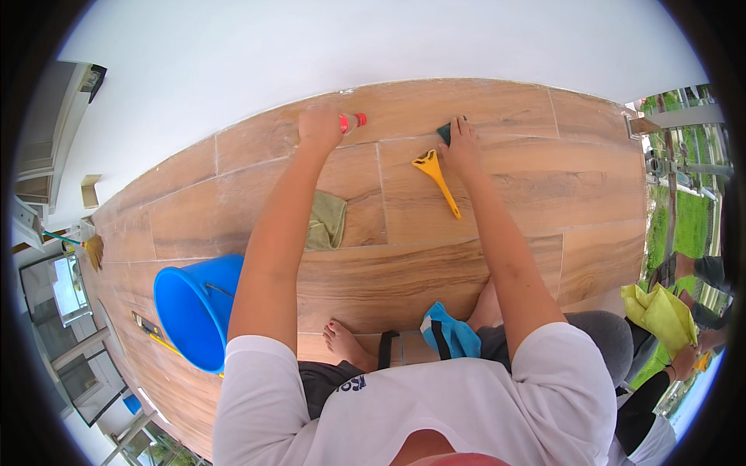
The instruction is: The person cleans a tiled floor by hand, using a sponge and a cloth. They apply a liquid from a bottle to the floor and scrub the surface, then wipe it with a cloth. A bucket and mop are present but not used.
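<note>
My left hand (320,127) grips a clear plastic bottle with a red cap (352,123), held sideways over the wood-look floor tiles near the white wall. The cap points right. My right hand (463,144) presses on a dark green scouring pad (445,133), which lies on the tiles. A yellow plastic scraper (435,177) lies between my arms, just left of my right forearm. Beside my left forearm rests an olive-green cloth (328,220), partly hidden by that arm.
A blue bucket (192,314) lies tipped at the left, with a yellow-handled tool (148,331) beyond it. A straw broom (93,251) stands farther left. A blue cloth (453,332) is by my foot. At the right, another person's hands hold a yellow-green cloth (661,317).
</note>
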